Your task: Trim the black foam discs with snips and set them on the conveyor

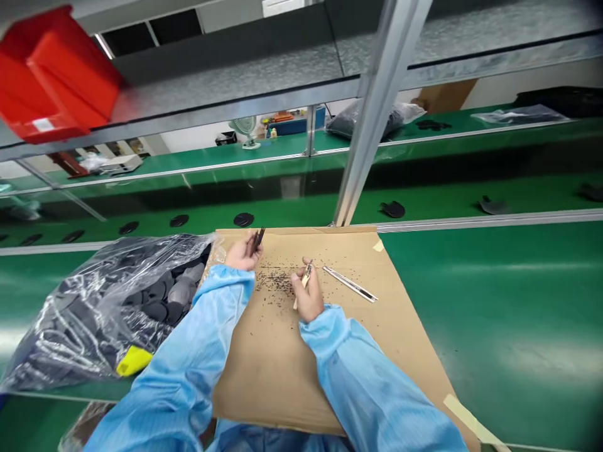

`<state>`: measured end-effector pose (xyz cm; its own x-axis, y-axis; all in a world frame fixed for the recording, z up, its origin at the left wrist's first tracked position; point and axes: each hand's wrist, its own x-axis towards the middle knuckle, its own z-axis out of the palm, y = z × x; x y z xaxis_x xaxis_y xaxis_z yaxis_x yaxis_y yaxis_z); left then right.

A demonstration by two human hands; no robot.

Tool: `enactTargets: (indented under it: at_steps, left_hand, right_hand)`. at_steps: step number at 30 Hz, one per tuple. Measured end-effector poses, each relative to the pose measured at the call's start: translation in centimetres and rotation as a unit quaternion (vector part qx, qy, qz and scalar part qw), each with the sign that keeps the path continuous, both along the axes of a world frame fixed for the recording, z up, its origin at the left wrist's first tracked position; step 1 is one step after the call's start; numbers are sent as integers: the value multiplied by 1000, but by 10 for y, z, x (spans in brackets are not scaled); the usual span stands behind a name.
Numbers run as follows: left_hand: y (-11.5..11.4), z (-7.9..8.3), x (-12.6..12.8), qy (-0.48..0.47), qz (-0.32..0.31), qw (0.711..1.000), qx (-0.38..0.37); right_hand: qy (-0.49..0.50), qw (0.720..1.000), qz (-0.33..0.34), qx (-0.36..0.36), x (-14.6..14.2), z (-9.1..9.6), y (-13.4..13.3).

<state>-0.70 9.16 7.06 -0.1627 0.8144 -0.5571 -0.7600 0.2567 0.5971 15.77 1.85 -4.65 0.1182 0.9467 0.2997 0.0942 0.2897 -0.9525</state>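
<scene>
My left hand [243, 253] is closed around a dark plastic piece [257, 237], held up above the far part of a cardboard sheet [277, 370]. In my right hand [308, 298] is a slim tool with a pale handle [305, 277] and a metallic tip; its exact kind is too small to make out. Many tiny black scraps [276, 280] lie scattered on the cardboard between and around both hands. Right of my right hand, a thin cutter knife [351, 284] with a light body lies flat on the cardboard.
A clear plastic bag [80, 307] full of dark round parts stands left of the cardboard. Beyond it, a green belt [292, 204] carries several black pieces. A metal post [377, 107] rises behind the cardboard to a shelf, where a red bin [61, 75] sits at upper left.
</scene>
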Motion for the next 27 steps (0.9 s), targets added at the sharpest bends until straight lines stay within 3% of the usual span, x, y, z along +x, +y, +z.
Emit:
enactTargets:
  at_steps: [4, 8, 15, 18, 23, 27]
  left_hand:
    - [-56, -18, -19, -48, -39, 998, -8]
    - [-84, -37, -20, -46, -45, 997, 45]
    - [-86, -62, -6, -88, 22, 989, 115]
    - [-88, -70, -1, -87, -1, 991, 106]
    - [-93, -75, -5, -60, -99, 989, 88]
    - [-91, -78, -10, -28, -75, 991, 104]
  right_hand:
    - [-15, 999, 32, 23, 0, 1, -4]
    - [-51, 993, 65, 84, 2, 7, -9]
    - [-157, 972, 77, 156, 7, 16, -16]
    - [-178, 968, 85, 153, 7, 17, -16]
    - [-240, 954, 78, 162, 11, 20, -12]
    - [-287, 937, 92, 176, 15, 24, -9]
